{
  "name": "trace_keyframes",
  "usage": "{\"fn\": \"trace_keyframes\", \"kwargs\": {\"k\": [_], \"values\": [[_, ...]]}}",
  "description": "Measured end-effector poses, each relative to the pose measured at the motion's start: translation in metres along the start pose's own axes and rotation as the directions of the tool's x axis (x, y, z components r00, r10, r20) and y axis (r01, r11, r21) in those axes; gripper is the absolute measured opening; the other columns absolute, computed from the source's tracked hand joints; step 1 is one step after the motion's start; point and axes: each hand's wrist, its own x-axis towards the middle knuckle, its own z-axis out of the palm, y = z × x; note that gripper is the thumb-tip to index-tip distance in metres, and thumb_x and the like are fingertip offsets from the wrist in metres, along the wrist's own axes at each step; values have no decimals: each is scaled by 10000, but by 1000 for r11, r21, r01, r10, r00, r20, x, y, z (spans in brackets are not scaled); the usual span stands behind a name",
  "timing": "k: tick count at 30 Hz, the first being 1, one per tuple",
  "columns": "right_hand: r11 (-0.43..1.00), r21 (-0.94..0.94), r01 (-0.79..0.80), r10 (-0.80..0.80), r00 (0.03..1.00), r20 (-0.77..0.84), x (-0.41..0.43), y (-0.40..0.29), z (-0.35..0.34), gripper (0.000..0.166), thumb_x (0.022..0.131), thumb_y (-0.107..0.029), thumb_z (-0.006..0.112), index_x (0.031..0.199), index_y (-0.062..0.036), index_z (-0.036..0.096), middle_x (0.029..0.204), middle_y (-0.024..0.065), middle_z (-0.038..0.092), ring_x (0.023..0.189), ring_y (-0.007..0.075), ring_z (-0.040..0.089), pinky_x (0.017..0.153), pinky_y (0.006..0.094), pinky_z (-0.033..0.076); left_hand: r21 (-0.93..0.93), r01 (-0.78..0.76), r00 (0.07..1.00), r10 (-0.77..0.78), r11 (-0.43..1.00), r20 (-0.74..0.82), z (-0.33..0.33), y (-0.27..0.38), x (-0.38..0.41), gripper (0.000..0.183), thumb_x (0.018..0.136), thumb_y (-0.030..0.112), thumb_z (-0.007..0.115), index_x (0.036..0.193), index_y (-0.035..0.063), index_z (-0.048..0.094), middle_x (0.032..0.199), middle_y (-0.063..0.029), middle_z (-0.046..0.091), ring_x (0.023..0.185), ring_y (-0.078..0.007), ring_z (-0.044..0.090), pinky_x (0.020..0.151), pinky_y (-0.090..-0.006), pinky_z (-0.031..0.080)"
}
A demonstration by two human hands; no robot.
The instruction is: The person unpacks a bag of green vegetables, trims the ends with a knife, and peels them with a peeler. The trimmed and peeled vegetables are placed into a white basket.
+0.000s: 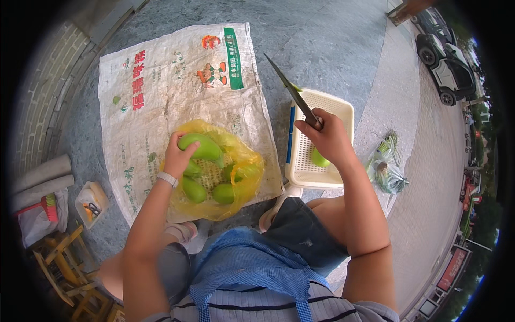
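My left hand [182, 155] grips a smooth, light green vegetable [201, 145], apparently a green eggplant, by its rounded end. It is over an open yellow plastic bag [245, 197]. Several more green eggplants [194, 190] lie inside the bag. In my right hand [332, 139] is a long kitchen knife [290, 87], its blade pointing up and to the left. A bit of green clings to the blade. Beneath that hand stands a cream perforated plastic basket [297, 177] with a blue handle [290, 135]. One green eggplant [320, 157] shows in it, partly hidden by my arm.
Under the yellow bag spreads a white woven sack [169, 92] with printing. Leafy greens in a clear bag [388, 169] lie right of the basket. To the left are a small plastic tub [91, 205] with scissors, a red brush [49, 207] and wooden stools [68, 261]. Vehicles [446, 68] stand at far right.
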Motion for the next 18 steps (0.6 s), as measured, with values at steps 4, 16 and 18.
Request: {"fn": "trace_keyframes", "kwargs": {"k": [4,16,18], "values": [[979,-140,151,-127,979,162,-9,-24,30,318,839,-299,726,789,-19,586,632,136,583,639,358,608,600,430,477,-760,218,969,-231,612,92,-6,52,-15,476,932,378,595,1246,30,513,1205,-119,605,1054,-248,610,891,-384,522],[795,-273,541,-550,833,50,-14,-50,79,202,808,-170,697,830,-39,545,738,125,594,676,357,615,606,443,489,-905,351,917,108,240,384,20,99,-113,645,947,380,519,1415,-39,375,1388,-244,479,1288,-399,480,1087,-483,405],[721,-345,601,-617,783,74,-11,-53,82,197,790,-173,695,861,-59,551,757,117,589,708,334,631,621,435,505,-875,369,894,137,314,426,17,95,-115,667,940,396,524,1427,-33,368,1394,-234,480,1288,-383,486,1049,-469,426]]}}
